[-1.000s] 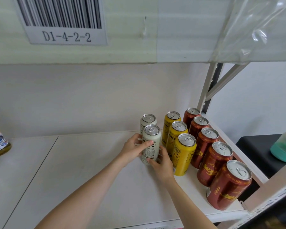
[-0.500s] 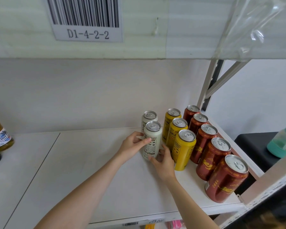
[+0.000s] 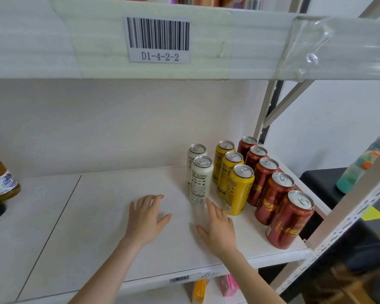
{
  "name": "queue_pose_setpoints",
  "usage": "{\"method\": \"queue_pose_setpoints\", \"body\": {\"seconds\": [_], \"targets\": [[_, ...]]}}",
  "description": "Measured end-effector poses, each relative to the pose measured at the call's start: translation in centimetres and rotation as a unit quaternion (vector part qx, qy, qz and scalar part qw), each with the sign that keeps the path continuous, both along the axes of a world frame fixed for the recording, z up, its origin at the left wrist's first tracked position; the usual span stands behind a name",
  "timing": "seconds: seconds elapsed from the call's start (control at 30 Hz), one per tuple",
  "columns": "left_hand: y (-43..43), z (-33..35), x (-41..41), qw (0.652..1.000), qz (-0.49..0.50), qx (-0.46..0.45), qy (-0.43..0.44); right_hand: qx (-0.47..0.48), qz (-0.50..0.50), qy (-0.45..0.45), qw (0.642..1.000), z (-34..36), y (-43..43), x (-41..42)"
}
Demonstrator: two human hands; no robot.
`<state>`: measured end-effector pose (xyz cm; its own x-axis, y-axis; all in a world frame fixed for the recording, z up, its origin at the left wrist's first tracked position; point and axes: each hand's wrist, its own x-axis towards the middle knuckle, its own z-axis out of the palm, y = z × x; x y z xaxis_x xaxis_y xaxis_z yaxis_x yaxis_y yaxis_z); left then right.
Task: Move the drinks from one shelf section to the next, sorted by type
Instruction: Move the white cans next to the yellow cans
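- Two tall white aluminium cans stand upright, one behind the other, on the white shelf board [image 3: 97,216]: front white can [image 3: 201,181], rear white can [image 3: 195,155]. Whether they touch: cannot tell.
- Three tall yellow aluminium cans [image 3: 240,190] stand upright in a file just right of the white pair.
- Five tall red-brown aluminium cans [image 3: 289,220] stand upright in a file along the right edge of the board. The front one is nearest the shelf lip.
- Left hand [image 3: 146,218]: fingers straight and spread, palm down, nothing held. It is low over the bare board, left of the cans and apart from them. Contact with the board: cannot tell.
- Right hand [image 3: 217,229]: fingers extended and apart, nothing held. Its fingertips are just below the foot of the front white can. That spot is motion-blurred, so contact cannot be told.
- White barcode label reading "D1-4-2-2" [image 3: 158,39] is on the beam above.
- Brown bottle with a blue-and-white label [image 3: 0,183] is at far left, on the neighbouring board section.
- Translucent teal bottle [image 3: 358,170] is beyond the right upright.
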<state>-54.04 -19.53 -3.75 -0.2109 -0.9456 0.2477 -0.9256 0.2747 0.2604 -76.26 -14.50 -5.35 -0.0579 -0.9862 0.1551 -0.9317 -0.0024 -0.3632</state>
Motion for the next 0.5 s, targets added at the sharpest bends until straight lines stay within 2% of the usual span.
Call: {"method": "queue_pose_setpoints", "body": {"seconds": [0.13, 0.5], "targets": [[2.3, -0.4, 1.1, 0.996, 0.010, 0.029, -0.089, 0.012, 0.020, 0.077, 0.997, 0.3, 1.8, 0.6], [12.7, -1.7, 4.8, 0.990, 0.016, 0.064, -0.125, 0.043, 0.054, 0.134, 0.989, 0.5, 10.5, 3.3]]}}
